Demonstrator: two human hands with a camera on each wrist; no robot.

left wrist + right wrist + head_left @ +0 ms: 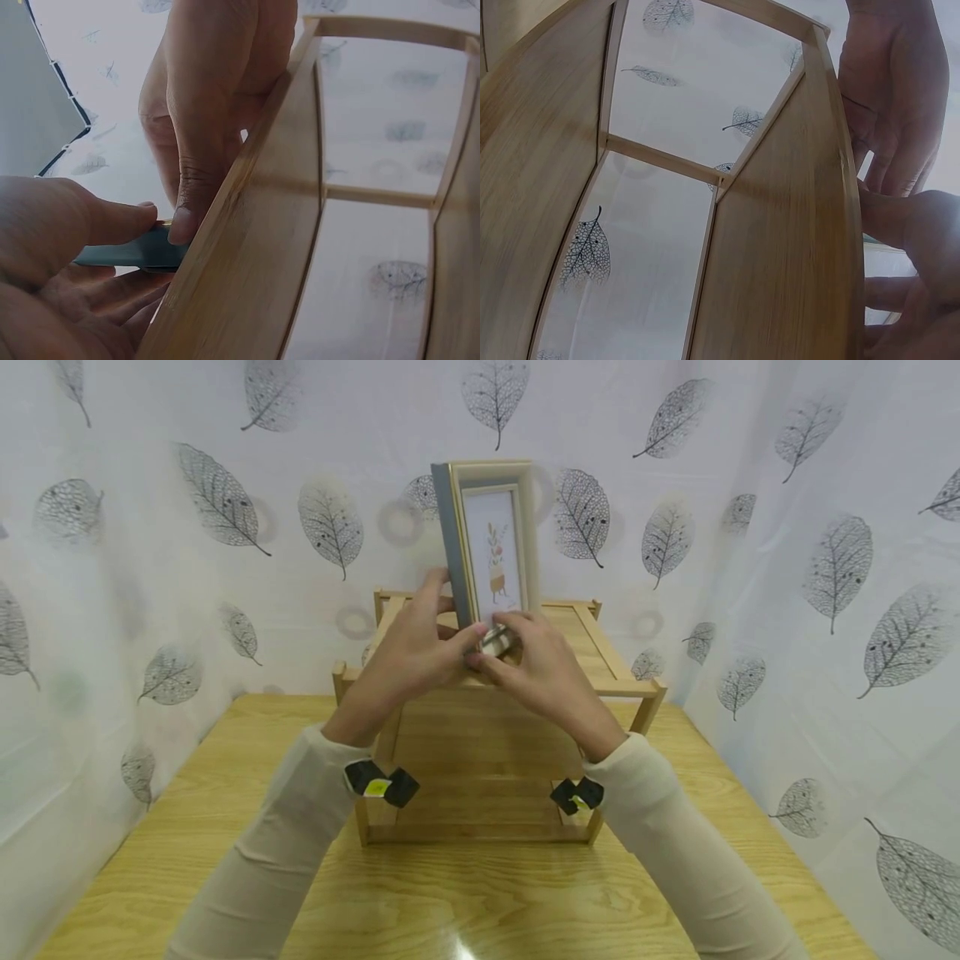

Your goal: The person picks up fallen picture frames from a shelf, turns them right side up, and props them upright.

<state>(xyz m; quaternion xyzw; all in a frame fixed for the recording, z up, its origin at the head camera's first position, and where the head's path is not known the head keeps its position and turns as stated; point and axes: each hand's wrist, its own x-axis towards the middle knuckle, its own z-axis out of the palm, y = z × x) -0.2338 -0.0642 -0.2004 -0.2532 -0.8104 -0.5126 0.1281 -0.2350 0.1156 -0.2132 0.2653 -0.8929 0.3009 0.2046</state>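
Note:
A framed picture with a deep grey-sided frame and gold rim stands tilted over the top of a wooden two-tier rack. Its print shows a plant in an orange pot. My left hand grips the frame's lower left side, thumb near the bottom front corner and fingers behind. At the lower edge, my right hand pinches the frame between thumb and fingers. From the left wrist, the frame's grey-blue side shows between the thumb and fingers. In the right wrist view the rack's board hides most of the frame.
The rack stands on a wood-grain table, its lower shelf close above the tabletop. Pale curtains printed with grey leaves hang behind and on both sides. Corner posts rise slightly above the rack's top.

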